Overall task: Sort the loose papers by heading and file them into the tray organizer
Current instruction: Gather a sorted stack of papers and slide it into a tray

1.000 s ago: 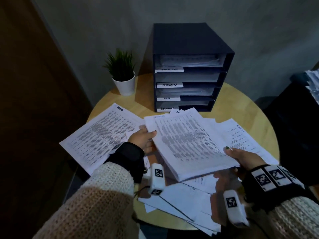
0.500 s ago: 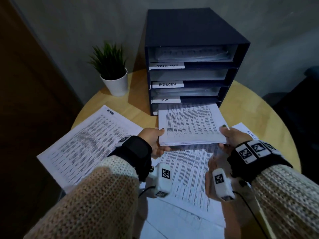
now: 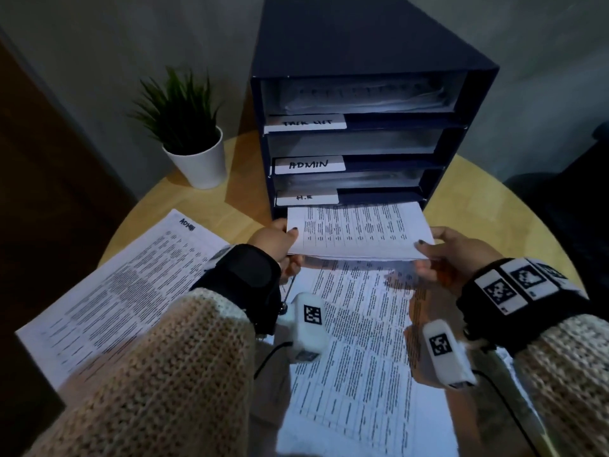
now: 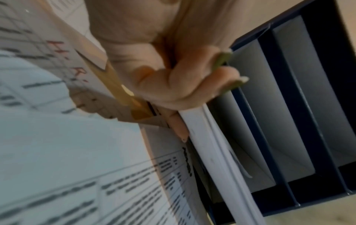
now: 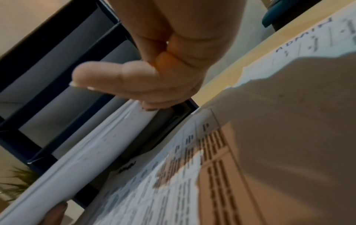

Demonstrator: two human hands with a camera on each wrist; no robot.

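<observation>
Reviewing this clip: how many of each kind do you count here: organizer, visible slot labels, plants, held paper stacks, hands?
Tray organizer: 1
Slot labels: 3
Potted plant: 1
Held paper stack: 1
Hands: 2, left hand, right hand
Total: 8
Overlapping loose sheets left uncounted.

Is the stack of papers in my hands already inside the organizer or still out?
Partly in: the stack has its far edge inside the organizer's bottom slot, while most sticks out, held by left hand and right hand.

A potted plant (image 3: 184,127) in a white pot stands on the round wooden table (image 3: 487,199).
</observation>
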